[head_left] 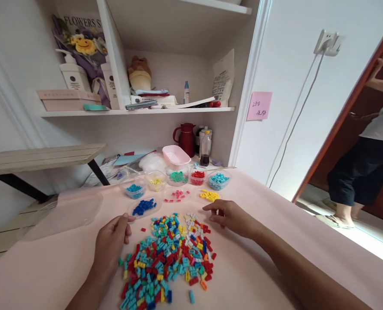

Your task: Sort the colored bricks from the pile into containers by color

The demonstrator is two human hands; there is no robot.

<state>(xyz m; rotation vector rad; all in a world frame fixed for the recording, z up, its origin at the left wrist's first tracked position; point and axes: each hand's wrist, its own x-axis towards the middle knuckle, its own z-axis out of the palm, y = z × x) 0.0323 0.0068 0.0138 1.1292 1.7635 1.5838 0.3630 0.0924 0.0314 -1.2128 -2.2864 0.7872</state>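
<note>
The pink tabletop bore a pile of mixed bricks, its long axis running away from the person, between both hands. The left hand curled beside its far left part, any hold unclear; the right hand, loosely open and seemingly unladen, was nearer the yellow bricks. One red brick lay nearer the left.

Left hand low with fingers curled, right hand palm down, index finger reaching inward, both forearms bare and angled toward each other.
</note>
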